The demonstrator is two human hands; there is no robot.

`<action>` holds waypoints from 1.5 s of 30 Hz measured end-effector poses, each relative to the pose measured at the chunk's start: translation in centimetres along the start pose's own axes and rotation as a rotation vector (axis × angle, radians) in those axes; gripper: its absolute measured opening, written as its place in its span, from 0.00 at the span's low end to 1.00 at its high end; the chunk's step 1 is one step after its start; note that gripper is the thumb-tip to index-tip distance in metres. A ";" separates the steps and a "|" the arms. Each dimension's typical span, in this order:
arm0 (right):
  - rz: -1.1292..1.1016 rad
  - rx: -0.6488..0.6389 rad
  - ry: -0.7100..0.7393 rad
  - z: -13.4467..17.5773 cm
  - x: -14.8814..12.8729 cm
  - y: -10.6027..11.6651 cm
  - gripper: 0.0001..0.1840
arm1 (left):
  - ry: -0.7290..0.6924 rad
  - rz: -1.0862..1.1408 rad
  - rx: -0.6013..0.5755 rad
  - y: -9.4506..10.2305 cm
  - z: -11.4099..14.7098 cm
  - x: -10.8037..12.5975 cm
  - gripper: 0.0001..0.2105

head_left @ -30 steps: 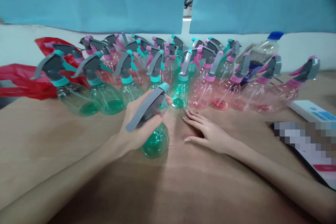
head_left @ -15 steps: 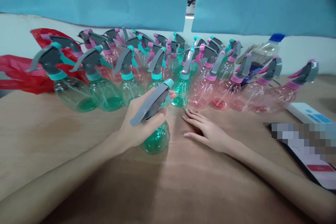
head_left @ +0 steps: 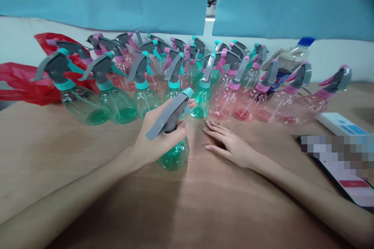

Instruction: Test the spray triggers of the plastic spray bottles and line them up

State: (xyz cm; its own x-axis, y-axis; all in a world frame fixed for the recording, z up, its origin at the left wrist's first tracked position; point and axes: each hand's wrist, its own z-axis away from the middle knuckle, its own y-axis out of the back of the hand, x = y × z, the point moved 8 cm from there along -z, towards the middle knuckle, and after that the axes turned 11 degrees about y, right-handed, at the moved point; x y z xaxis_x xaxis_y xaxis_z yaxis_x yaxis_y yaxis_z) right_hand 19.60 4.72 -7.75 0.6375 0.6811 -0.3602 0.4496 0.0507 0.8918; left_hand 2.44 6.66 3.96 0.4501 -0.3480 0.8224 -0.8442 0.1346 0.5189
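My left hand (head_left: 154,132) is wrapped round the neck of a green spray bottle (head_left: 174,155) with a grey and turquoise trigger head. The bottle is upright on the table, its nozzle pointing away from me; part of its neck is hidden by my fingers. To its right, my right hand (head_left: 229,144) lies on the tabletop with fingers stretched out, holding nothing. Just beyond both hands runs a front row of spray bottles, green ones (head_left: 118,105) on the left and pink ones (head_left: 223,105) on the right.
More spray bottles stand behind the front row. A red plastic bag (head_left: 32,85) lies at the left. On the right are a blue-capped plastic bottle (head_left: 298,56), a white box (head_left: 340,124) and a phone-like screen (head_left: 350,194). A blue cloth (head_left: 102,0) hangs behind.
The view has shifted very slightly. Both hands and the held spray bottle stay in almost the same place.
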 end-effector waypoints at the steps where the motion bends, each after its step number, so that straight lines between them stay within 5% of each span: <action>1: 0.002 0.000 0.003 0.0 0.0 0.0 0.33 | -0.002 0.009 0.002 0.0 0.0 0.0 0.21; 45: -0.026 0.027 0.010 0.1 0.0 0.1 0.31 | 0.021 -0.006 0.015 0.1 0.0 0.6 0.17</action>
State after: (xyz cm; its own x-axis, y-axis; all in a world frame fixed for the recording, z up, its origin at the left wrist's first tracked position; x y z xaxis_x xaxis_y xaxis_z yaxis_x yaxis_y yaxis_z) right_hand 19.68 4.67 -7.67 0.6193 0.6867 -0.3807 0.4829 0.0491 0.8743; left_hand 2.64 6.43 4.53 0.4613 -0.3295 0.8238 -0.8454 0.1184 0.5208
